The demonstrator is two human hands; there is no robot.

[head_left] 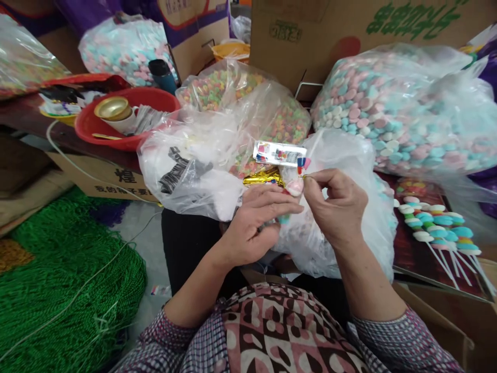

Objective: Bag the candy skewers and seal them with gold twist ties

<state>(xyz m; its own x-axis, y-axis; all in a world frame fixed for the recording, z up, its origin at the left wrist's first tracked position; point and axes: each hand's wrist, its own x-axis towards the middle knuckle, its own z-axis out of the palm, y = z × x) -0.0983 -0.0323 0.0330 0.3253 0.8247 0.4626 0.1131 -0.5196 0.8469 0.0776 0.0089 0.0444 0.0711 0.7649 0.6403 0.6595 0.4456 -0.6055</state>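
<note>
In the middle of the head view, a wrapped marshmallow candy (294,187) shows pink at its upper end and pale blue below my fingers. My left hand (252,223) is closed around it from the left, fingers laid across its front and thumb below. My right hand (337,204) pinches the gathered top of the wrapper between thumb and forefinger; what exactly lies in the pinch is partly hidden. Just beyond my fingers lie gold foil ties (264,177) and a stack of printed clear wrappers (279,153).
Bags of marshmallows (404,114) and ring-shaped candies (225,88) stand behind. Marshmallow skewers (440,225) lie at right. A red basin (89,116) holds bowls, near a dark bottle (162,75). Green cords (70,274) heap at lower left. A carton (287,46) rises behind.
</note>
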